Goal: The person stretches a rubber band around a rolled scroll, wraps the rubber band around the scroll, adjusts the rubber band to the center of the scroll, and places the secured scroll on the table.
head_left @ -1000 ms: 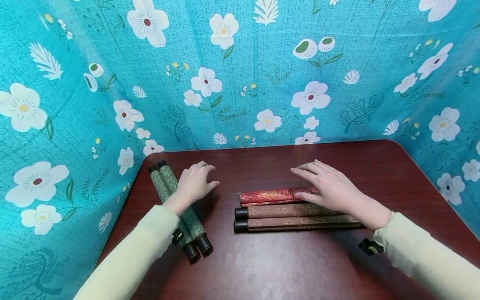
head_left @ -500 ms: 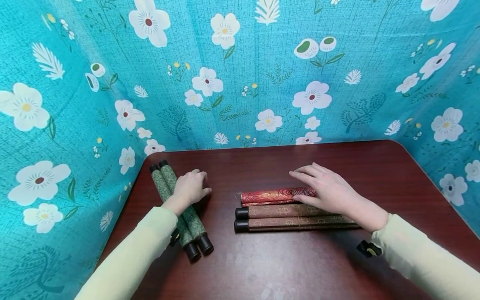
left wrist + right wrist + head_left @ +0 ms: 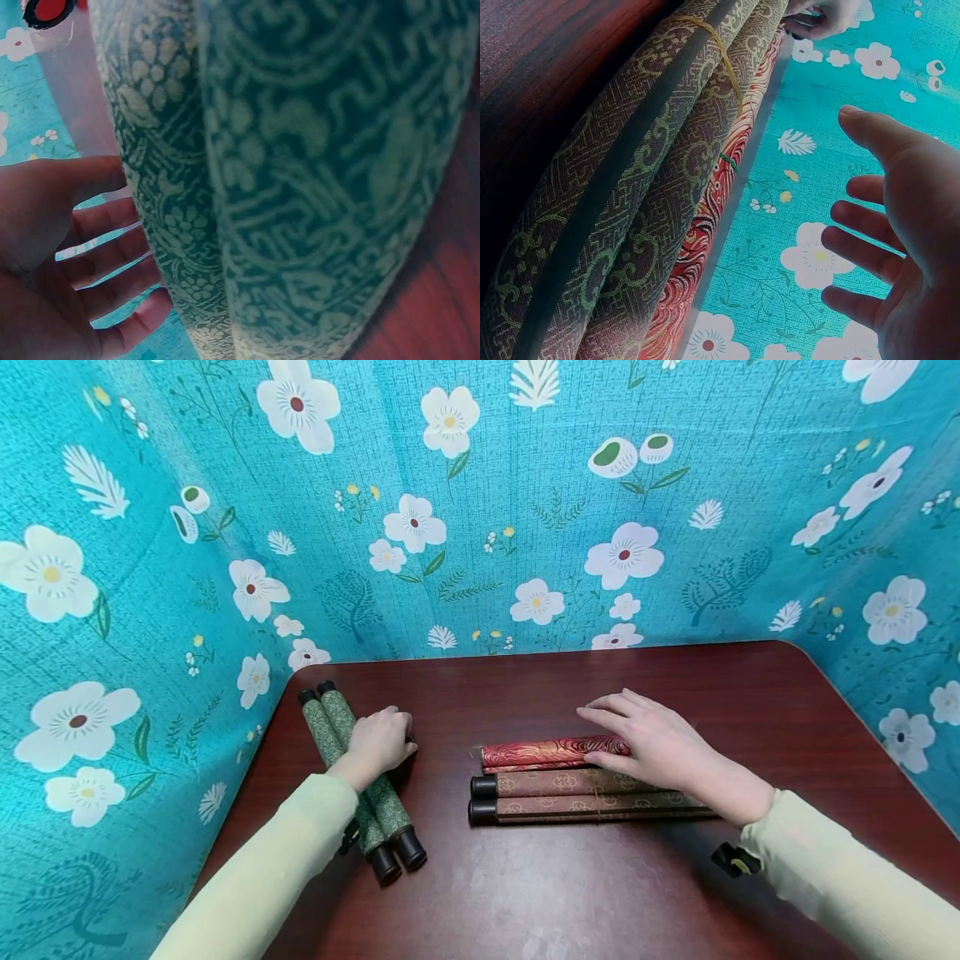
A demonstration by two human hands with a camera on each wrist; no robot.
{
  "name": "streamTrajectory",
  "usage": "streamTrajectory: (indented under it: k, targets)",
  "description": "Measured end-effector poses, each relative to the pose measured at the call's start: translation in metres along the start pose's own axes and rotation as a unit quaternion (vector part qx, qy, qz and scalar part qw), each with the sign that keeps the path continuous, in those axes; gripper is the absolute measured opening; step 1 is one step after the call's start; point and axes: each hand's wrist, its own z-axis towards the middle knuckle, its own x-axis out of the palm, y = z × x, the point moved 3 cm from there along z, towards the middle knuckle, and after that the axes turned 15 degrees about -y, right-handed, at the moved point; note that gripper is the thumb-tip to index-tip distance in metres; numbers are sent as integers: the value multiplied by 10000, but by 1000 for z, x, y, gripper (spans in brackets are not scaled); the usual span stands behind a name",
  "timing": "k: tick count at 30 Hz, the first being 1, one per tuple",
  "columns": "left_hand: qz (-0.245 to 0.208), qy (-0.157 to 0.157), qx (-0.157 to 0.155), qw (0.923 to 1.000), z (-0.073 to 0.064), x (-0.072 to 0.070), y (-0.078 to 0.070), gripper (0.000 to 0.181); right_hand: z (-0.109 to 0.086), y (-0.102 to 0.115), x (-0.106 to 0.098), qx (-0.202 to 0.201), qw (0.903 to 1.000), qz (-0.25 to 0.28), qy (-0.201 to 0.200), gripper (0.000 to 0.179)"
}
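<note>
Two green patterned scrolls (image 3: 388, 802) with black end knobs lie side by side, slanting across the table's left side. My left hand (image 3: 377, 739) is over their right edge, fingers reaching down beside the nearer scroll. In the left wrist view, that hand's fingers (image 3: 112, 255) are spread and loosely bent, tips overlapping the scroll's edge. To the right lie two brown patterned scrolls (image 3: 551, 783) with black knobs, a yellow cord (image 3: 718, 43) round them, and a red swirl-patterned scroll (image 3: 547, 752) behind. Above the red scroll's right part hovers my right hand (image 3: 663, 735), fingers relaxed and apart, holding nothing.
The dark red-brown table (image 3: 517, 893) has a rounded back corner. A turquoise floral cloth (image 3: 480, 510) hangs behind it and on both sides. A black wrist device (image 3: 735, 860) shows below my right cuff.
My left hand has moved slightly left and lower, closer to the green scrolls, its fingers bending more. The right hand has drifted slightly left and down. The scrolls have stayed in place.
</note>
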Motion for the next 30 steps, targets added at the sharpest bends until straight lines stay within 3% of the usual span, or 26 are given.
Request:
streamTrajectory:
  k: [15,24,30]
  targets:
    - [-149,-423,261,9987,1,-2,2,16,0,2,2,2,10000,68,48,61]
    - [-860,-651,185,9940,5,-26,-5,12,4,4,2,18,9999,172,-4,60]
    - [-1547,-931,394,9828,13,-44,-20,15,8,9,2,218,9993,282,88,58]
